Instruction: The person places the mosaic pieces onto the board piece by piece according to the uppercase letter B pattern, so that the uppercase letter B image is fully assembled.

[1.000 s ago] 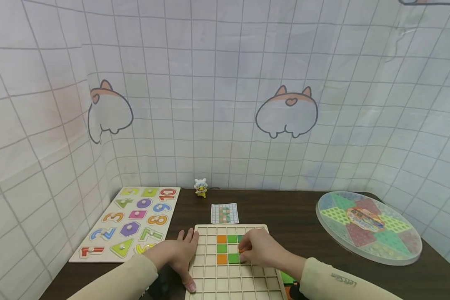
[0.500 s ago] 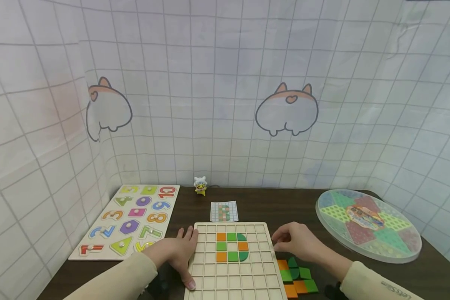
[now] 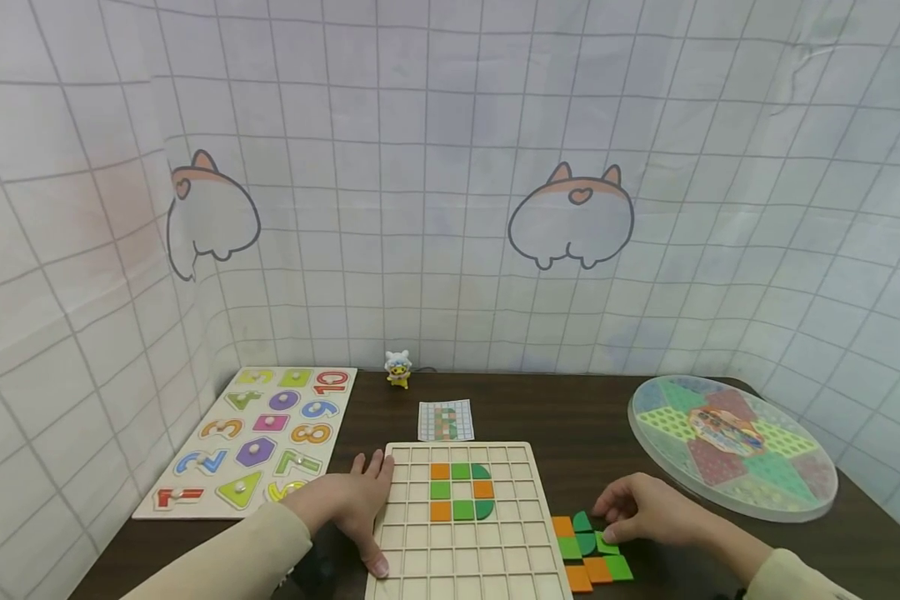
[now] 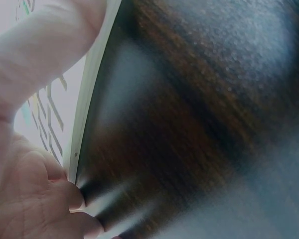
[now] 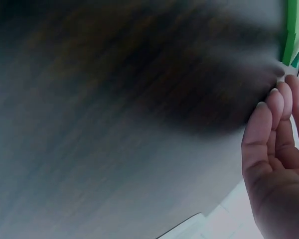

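Green tile [image 3: 606,547], right fingers [image 3: 613,497] bent at it; left fingers [image 3: 376,463] spread

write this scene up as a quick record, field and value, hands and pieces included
left hand: resting on the left edge of the grid board
right hand: at a loose green square, grip unclear
pieces on board: three orange squares, three green squares, two dark green rounded pieces, around one bare cell
card: just beyond the board's far edge, printed pattern
far left: number puzzle
far right: round game board
back: small figurine
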The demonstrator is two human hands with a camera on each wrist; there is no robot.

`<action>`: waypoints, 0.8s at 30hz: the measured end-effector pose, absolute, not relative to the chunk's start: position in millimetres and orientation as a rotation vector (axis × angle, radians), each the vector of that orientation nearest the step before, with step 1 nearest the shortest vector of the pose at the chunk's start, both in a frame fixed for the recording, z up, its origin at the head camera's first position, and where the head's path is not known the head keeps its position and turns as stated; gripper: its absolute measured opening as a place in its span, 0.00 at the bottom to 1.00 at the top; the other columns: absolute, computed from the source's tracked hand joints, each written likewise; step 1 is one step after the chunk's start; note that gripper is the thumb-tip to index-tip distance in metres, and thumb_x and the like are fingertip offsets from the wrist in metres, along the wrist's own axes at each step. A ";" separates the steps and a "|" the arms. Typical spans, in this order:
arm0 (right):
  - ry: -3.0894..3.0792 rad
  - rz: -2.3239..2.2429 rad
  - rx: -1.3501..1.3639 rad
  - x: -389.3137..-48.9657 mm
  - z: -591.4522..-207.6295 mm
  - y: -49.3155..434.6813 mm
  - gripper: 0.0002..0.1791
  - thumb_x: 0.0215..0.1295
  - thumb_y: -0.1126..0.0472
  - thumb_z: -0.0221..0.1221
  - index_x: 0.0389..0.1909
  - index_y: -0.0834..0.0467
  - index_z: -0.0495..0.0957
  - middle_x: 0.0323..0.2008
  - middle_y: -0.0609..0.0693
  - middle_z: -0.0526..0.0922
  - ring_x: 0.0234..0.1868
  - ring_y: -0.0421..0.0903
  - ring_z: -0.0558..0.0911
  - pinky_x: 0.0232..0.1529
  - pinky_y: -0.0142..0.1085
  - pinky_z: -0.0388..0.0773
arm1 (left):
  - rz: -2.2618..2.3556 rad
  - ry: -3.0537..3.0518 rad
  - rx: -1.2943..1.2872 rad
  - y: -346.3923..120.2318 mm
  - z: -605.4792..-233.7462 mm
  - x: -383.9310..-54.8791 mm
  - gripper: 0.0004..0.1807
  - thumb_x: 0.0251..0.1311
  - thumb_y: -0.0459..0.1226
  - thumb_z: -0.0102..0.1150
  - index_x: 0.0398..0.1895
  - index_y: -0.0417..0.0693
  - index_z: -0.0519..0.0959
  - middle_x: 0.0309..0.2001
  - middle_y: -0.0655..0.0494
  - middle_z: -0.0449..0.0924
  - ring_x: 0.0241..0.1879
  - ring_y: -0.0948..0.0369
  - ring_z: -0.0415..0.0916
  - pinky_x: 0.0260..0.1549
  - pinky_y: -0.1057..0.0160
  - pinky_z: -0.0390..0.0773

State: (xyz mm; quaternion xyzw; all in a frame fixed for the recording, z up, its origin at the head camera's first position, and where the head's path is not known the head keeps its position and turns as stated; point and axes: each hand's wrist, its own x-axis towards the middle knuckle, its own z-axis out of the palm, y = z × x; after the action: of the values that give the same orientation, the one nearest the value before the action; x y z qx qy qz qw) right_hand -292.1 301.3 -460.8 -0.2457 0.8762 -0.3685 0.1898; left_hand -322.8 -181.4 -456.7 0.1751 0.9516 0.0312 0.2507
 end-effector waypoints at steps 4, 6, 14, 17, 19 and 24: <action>2.472 -0.980 -0.729 -321.2 -503.9 327.0 0.18 0.57 0.44 0.74 0.45 0.44 0.85 0.38 0.44 0.86 0.38 0.42 0.83 0.38 0.35 0.81 | 0.064 2.593 0.474 -179.5 -449.0 -317.8 0.92 0.11 0.79 0.74 0.83 0.45 0.43 0.83 0.40 0.38 0.81 0.36 0.36 0.74 0.35 0.54; 2.495 -0.962 -0.732 -319.8 -502.1 325.0 0.19 0.56 0.43 0.75 0.44 0.44 0.85 0.37 0.45 0.86 0.37 0.41 0.82 0.37 0.35 0.81 | 0.045 2.595 0.469 -178.0 -445.7 -314.7 0.90 0.14 0.78 0.75 0.83 0.44 0.43 0.83 0.41 0.38 0.81 0.37 0.37 0.75 0.36 0.54; 2.623 -0.918 -0.719 -270.4 -436.2 286.8 0.12 0.64 0.51 0.70 0.39 0.54 0.83 0.31 0.42 0.82 0.30 0.35 0.76 0.32 0.32 0.76 | 0.024 2.595 0.476 -175.3 -441.0 -307.4 0.86 0.24 0.75 0.76 0.83 0.44 0.41 0.83 0.41 0.38 0.81 0.36 0.37 0.75 0.38 0.55; 2.619 -0.928 -0.686 -256.7 -416.7 275.3 0.11 0.65 0.54 0.70 0.39 0.57 0.82 0.30 0.43 0.81 0.30 0.35 0.75 0.32 0.31 0.75 | 0.019 2.596 0.480 -176.0 -441.4 -307.5 0.86 0.23 0.76 0.75 0.83 0.45 0.41 0.84 0.41 0.37 0.82 0.37 0.37 0.75 0.38 0.56; 2.612 -0.923 -0.684 -254.0 -411.7 273.5 0.12 0.62 0.55 0.72 0.39 0.57 0.82 0.31 0.43 0.81 0.31 0.34 0.75 0.33 0.31 0.75 | 0.019 2.599 0.485 -176.6 -442.2 -308.4 0.87 0.21 0.76 0.75 0.83 0.45 0.41 0.84 0.42 0.38 0.82 0.38 0.37 0.75 0.39 0.56; 2.646 -0.847 -0.731 -257.4 -413.7 276.6 0.16 0.58 0.52 0.75 0.39 0.57 0.81 0.33 0.41 0.81 0.33 0.33 0.76 0.35 0.31 0.77 | 0.037 2.608 0.493 -178.7 -444.8 -311.5 0.89 0.17 0.78 0.74 0.83 0.45 0.42 0.84 0.41 0.39 0.82 0.38 0.37 0.75 0.38 0.56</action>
State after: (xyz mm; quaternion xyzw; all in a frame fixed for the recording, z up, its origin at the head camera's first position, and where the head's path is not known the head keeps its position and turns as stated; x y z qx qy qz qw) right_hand -257.4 276.6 -413.7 -0.2522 0.9127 -0.2922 0.1338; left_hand -311.5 -178.7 -444.8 0.1801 0.9536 0.0136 0.2410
